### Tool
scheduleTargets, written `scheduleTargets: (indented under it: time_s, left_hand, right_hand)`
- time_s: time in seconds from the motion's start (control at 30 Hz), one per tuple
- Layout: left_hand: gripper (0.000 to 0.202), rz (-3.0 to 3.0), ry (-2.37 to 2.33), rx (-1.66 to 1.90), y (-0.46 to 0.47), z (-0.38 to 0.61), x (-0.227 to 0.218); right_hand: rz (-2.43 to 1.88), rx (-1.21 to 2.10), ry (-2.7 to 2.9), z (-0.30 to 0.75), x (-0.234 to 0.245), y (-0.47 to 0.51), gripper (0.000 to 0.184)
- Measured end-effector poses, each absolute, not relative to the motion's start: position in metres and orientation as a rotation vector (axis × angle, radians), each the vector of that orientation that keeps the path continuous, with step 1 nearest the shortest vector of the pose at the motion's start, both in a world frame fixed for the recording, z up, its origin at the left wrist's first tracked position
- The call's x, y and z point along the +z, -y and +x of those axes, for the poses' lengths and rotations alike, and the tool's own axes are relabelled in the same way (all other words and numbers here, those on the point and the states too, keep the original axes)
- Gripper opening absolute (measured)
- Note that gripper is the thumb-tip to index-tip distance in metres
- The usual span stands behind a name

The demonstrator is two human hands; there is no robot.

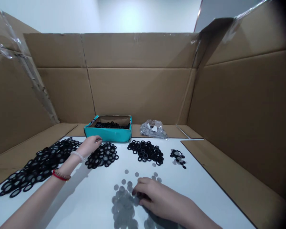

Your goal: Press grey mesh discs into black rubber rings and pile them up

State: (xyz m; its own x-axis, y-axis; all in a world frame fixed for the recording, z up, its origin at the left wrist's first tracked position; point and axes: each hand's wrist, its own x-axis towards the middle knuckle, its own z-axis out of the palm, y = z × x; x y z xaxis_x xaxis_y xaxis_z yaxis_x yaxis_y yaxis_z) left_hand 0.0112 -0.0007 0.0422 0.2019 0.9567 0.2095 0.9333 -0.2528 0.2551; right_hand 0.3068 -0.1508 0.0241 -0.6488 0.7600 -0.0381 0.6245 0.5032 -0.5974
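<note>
My left hand (91,144) is over the upper left side of a pile of black rings (103,156), several of them with grey discs inside. Its fingers are curled together, and whatever they may hold is hidden. My right hand (154,195) is low over a spread of loose grey translucent discs (124,206). Thumb and fingertips are drawn together at the right edge of these discs. Too little shows between the fingertips to tell whether a disc is in them.
Behind the left hand stands a teal box (109,135) with black rings inside. A long heap of rings (43,163) lies left. More rings (146,151) lie right of centre, and a small mixed cluster (178,157) farther right. A clear plastic bag (153,128) rests behind. Cardboard walls (140,92) enclose the white board.
</note>
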Motion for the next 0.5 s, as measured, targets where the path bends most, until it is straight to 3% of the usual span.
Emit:
scheduleTargets:
  time_s: [0.13,0.27,0.5]
  left_hand:
    - [0.033,2.502,-1.747,0.546,0.01,0.047,0.04]
    - [0.02,2.644,-1.442,0.463,0.014,0.11,0.013]
    - [0.011,2.585,-1.385,0.455,-0.014,0.152,-0.011]
  right_hand:
    - [-1.167,0.894,2.489,0.308,0.021,0.149,0.021]
    - [-1.169,0.936,2.488,0.309,0.02,0.146,0.016]
    - [-1.153,0.859,2.447,0.315,0.025,0.142,0.014]
